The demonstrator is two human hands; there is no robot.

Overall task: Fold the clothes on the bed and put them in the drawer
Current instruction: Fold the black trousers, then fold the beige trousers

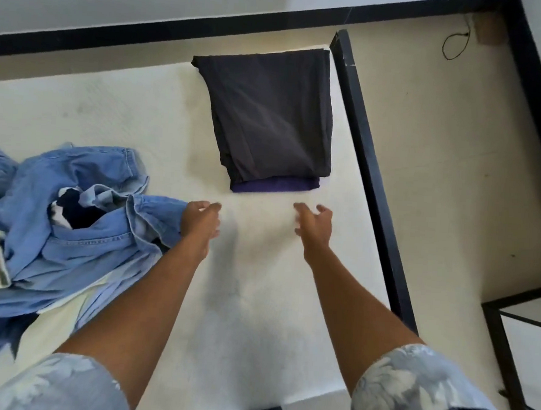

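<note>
A folded dark grey garment (268, 116) lies on the white mattress (141, 124) near its far right corner, stacked on a folded purple piece (276, 186) whose edge shows at the near side. My left hand (200, 221) and my right hand (315, 228) hover above the mattress just short of the stack, both with loosely spread fingers and holding nothing. My left hand sits beside the sleeve of a crumpled light blue denim heap (81, 225) at the left, with a dark and white piece (72, 215) showing inside it.
The black bed frame rail (369, 166) runs along the mattress's right edge, with cream floor (455, 168) beyond it. A black metal-framed piece of furniture (514, 346) stands at the lower right. A thin cable (454, 45) lies near the far wall.
</note>
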